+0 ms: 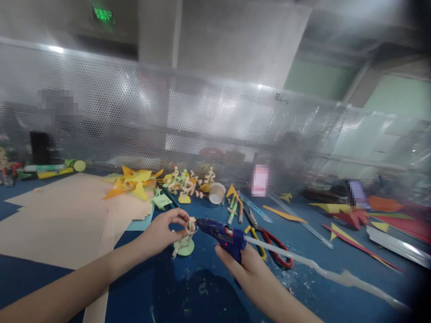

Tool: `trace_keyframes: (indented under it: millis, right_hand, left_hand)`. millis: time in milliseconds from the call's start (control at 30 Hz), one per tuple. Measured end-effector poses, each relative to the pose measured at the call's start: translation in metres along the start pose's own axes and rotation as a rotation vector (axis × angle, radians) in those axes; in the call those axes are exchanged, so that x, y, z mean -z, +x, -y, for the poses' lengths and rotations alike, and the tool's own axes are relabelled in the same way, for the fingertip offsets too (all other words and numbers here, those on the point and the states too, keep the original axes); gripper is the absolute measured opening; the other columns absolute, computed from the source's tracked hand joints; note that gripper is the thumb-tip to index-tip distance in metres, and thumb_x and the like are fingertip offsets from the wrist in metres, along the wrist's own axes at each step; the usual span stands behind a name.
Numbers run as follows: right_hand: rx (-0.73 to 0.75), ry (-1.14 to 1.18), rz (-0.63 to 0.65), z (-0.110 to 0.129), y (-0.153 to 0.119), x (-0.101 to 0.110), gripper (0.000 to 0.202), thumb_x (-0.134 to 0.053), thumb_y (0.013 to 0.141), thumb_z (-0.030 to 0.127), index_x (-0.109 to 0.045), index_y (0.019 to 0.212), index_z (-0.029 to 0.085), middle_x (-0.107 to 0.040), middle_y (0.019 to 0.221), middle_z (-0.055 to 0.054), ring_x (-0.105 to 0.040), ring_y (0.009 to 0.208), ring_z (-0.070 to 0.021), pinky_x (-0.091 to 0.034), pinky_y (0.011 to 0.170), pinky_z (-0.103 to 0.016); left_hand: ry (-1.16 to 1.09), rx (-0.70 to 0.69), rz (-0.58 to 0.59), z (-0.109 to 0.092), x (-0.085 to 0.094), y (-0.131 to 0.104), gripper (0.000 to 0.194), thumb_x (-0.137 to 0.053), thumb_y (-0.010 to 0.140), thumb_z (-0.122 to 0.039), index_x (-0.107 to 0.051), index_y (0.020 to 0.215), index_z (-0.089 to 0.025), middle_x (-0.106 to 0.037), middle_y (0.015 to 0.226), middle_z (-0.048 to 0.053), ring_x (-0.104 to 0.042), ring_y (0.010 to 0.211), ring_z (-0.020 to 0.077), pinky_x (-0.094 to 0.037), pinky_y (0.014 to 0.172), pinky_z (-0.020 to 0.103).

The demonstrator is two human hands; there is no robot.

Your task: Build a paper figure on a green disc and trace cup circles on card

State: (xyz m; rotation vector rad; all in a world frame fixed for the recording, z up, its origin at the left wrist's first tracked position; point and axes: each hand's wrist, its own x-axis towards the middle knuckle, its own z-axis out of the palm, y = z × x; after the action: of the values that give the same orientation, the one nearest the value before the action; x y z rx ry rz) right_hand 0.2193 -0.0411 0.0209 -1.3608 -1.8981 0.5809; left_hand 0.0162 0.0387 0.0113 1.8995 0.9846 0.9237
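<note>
The tabletop [202, 287] is deep blue, flecked with white toward its near edge. The glue gun [218, 233] is dark blue with a small red light; its glue stick [303, 260] is cloudy white. The paper model [186, 247] has a pale green base and a peach curl. Toward the left edge, the sheets [74, 211] are plain peach. Near the far edge, the cut shapes [138, 181] are yellow and orange. The scissors' handles [286, 260] are red, the ruler [257, 209] light blue. The panel [111, 107] is silvery grey, patterned with dotted holes.
</note>
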Motion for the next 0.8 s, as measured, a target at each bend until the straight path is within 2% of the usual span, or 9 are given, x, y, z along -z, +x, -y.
trace_keyframes:
  millis: [200, 600, 800]
  right_hand:
    - [0.019, 0.005, 0.033, -0.002, 0.0003, -0.0015, 0.03, -0.042, 0.086, 0.041, -0.057, 0.101, 0.019, -0.065, 0.092, -0.004, -0.057, 0.086, -0.0224, -0.044, 0.078, -0.031]
    - [0.001, -0.025, 0.039, -0.0028, -0.0007, -0.0032, 0.034, -0.039, 0.087, 0.042, -0.06, 0.099, 0.018, -0.066, 0.088, -0.005, -0.059, 0.083, -0.0232, -0.046, 0.073, -0.031]
    - [0.027, -0.043, 0.02, -0.0053, -0.0013, -0.0038, 0.037, -0.039, 0.087, 0.043, -0.059, 0.107, 0.017, -0.066, 0.097, -0.007, -0.058, 0.091, -0.0244, -0.046, 0.079, -0.031]
  left_hand:
    - [-0.034, 0.02, 0.009, -0.0005, -0.0002, -0.0019, 0.023, -0.063, 0.068, -0.025, -0.054, 0.088, -0.02, -0.068, 0.083, 0.002, -0.063, 0.086, 0.0191, -0.048, 0.076, 0.03]
    - [-0.019, 0.034, -0.034, -0.0056, -0.0012, -0.0005, 0.025, -0.064, 0.066, -0.027, -0.055, 0.087, -0.018, -0.067, 0.082, 0.003, -0.063, 0.085, 0.0201, -0.047, 0.078, 0.032]
    - [-0.048, 0.015, -0.042, 0.0003, -0.0029, 0.0007, 0.024, -0.065, 0.065, -0.026, -0.054, 0.085, -0.019, -0.066, 0.082, 0.003, -0.063, 0.083, 0.0196, -0.048, 0.077, 0.031]
